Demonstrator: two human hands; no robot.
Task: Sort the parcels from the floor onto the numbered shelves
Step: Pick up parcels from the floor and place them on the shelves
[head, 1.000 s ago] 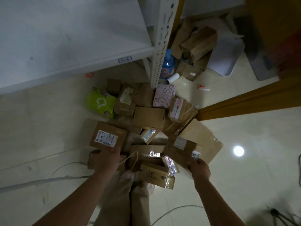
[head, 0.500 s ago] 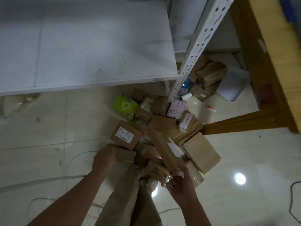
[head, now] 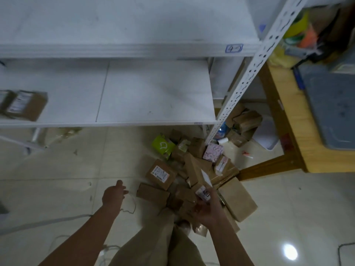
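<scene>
**Long parcel in the right grip, left grip free over the floor**

My right grip (head: 208, 208) curls round the near end of a long brown parcel (head: 194, 169), held over the heap of parcels (head: 160, 174), its far end pointing toward the white post (head: 249, 73). A label (head: 204, 193) beside the fingers carries digits I can read only in part, and the hand covers the parcel's near end. My left grip (head: 113, 194) hangs released, fingers loosely spread, holding nothing, above the floor (head: 57, 179) just left of the heap.

The heap lies on the floor by the foot of the post, and the boxes overlap so much that I cannot count them. A green packet (head: 163, 146) and a pink box (head: 213, 153) sit at its far side. More boxes behind the post are half hidden.

The upper shelf (head: 134, 25) bears a handwritten tag (head: 234, 48) that starts with a 4; the rest is blurred. On the lower shelf (head: 153, 93) a labelled parcel (head: 26, 105) sits at the far left, with another beside it cut off by the frame edge. The wooden worktop (head: 282, 116) at right is smeared.
</scene>
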